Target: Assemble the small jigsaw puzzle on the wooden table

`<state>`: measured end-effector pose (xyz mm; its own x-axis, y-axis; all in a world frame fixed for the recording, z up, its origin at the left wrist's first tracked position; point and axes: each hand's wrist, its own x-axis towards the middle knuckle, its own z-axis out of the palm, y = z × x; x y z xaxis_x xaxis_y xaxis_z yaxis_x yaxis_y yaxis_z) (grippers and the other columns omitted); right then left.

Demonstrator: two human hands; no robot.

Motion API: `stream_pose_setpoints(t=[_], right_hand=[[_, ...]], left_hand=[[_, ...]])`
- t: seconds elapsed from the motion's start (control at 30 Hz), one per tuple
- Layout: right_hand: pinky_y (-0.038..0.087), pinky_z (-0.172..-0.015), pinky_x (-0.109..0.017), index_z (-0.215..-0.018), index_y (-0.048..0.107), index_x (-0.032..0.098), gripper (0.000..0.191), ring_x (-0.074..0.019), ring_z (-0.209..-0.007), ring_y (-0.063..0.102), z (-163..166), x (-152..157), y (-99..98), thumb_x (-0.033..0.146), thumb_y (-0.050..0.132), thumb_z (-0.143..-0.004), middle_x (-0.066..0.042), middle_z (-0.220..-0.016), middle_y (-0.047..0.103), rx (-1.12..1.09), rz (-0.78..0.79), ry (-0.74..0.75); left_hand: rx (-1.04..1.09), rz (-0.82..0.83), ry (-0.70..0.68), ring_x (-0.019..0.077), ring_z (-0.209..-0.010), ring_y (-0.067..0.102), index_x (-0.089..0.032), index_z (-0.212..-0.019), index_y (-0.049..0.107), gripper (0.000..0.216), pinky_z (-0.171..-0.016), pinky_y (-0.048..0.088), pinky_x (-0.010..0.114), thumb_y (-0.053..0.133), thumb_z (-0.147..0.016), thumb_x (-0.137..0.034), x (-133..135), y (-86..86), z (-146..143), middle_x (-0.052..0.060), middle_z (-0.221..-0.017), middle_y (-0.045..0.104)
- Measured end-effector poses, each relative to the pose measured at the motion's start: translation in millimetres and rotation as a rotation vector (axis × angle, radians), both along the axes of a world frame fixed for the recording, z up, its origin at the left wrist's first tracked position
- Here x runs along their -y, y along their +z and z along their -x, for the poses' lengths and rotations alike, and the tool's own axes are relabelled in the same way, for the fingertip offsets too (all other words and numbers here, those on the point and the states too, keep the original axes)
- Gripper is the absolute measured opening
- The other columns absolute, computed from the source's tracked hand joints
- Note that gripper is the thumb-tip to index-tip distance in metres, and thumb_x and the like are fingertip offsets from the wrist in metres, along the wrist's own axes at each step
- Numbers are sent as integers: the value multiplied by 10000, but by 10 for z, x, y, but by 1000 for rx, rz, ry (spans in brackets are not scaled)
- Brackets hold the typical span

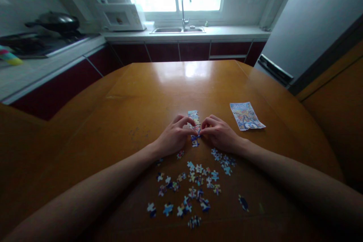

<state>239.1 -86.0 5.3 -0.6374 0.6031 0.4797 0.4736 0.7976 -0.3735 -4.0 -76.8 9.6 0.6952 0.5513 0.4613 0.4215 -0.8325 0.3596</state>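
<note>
A short strip of joined puzzle pieces (194,118) lies on the wooden table (141,98) in front of me. My left hand (173,136) and my right hand (219,133) meet at the strip's near end, fingers curled and pinched together on its pieces. A small piece (195,143) lies just below the fingertips. Several loose puzzle pieces (193,187) are scattered on the table between my forearms.
A printed picture sheet (246,115) lies to the right of my hands. Beyond the table run a counter with a sink and tap (181,26), a microwave (120,17) and a wok on a stove (56,22). A grey fridge (306,26) stands at the right.
</note>
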Motion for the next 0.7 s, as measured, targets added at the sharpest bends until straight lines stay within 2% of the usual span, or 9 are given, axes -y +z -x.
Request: stream_pose_setpoints(t=[0.7], right_hand=[[496, -851, -388, -928, 747, 254, 249, -213, -967, 529, 5, 2, 6, 91, 559, -929, -65, -1010, 644, 33, 10, -6]], left_hand=[[-1, 62, 5, 235, -1073, 507, -284, -1046, 742, 392, -958, 494, 440, 510, -895, -6, 2, 15, -22, 45, -1144, 651]])
